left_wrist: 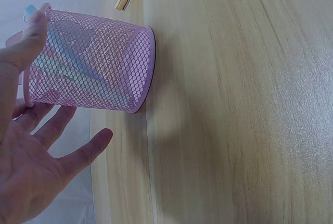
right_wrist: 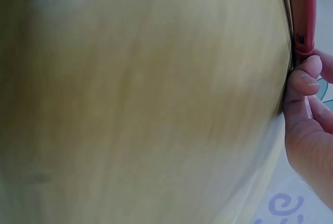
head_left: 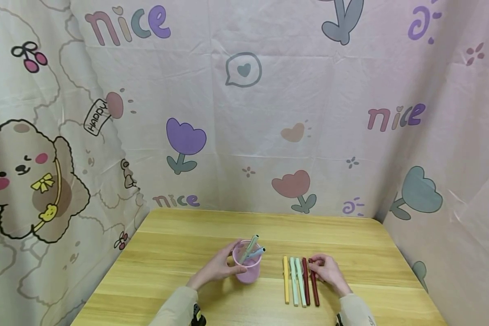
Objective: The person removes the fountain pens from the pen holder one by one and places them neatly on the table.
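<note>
My left hand (head_left: 218, 268) (left_wrist: 36, 161) holds a pink mesh pen cup (head_left: 249, 274) (left_wrist: 99, 62) near its rim, thumb on one side and fingers on the other. The cup stands upright on the table. A pale green pen (head_left: 251, 246) and a light blue pen (head_left: 256, 253) lean inside it. Farther right, my right hand (head_left: 330, 271) (right_wrist: 307, 125) pinches the upper end of a dark red pen (head_left: 315, 292) (right_wrist: 303, 10), the rightmost in a row. Left of it lie another dark red pen (head_left: 307, 285), two mint pens (head_left: 294, 285) and a yellow pen (head_left: 286, 280).
The wooden table (head_left: 179, 226) has rounded far corners. A printed curtain (head_left: 244, 113) hangs behind it and along both sides. Between the cup and the yellow pen is a short stretch of bare wood.
</note>
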`<state>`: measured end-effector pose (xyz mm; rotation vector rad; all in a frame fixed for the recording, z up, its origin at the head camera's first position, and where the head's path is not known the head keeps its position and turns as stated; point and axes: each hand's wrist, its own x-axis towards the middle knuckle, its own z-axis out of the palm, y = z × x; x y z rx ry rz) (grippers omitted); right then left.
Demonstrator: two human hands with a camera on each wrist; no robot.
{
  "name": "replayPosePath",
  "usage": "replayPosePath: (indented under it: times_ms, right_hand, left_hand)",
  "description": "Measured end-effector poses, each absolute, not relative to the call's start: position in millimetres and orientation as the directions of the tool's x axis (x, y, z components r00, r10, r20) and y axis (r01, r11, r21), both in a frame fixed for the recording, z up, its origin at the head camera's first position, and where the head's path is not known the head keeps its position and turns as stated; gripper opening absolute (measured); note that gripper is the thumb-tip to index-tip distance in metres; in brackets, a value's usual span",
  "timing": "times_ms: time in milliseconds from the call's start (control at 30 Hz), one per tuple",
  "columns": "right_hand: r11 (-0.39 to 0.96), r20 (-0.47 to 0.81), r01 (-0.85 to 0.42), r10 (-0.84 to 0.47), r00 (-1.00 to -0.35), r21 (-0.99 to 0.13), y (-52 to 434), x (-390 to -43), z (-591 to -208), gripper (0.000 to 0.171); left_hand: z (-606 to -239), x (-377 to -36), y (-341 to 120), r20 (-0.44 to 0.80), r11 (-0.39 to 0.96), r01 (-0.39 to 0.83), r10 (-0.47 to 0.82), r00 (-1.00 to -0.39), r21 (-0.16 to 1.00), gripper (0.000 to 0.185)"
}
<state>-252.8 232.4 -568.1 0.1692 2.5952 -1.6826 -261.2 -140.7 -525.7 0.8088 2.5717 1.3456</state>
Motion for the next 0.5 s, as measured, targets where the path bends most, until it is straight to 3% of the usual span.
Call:
replayPosePath:
  times_ms: [500]
  right_hand:
    - [0.380,-0.119,0.132,0.060,-0.991,-0.915,232.8,-251.3,-566.4,0.033]
  left_hand:
    - [-524.8,-261.1,-140.5,0.126,0.453,0.392,0.512,-0.850,0.800,0.093]
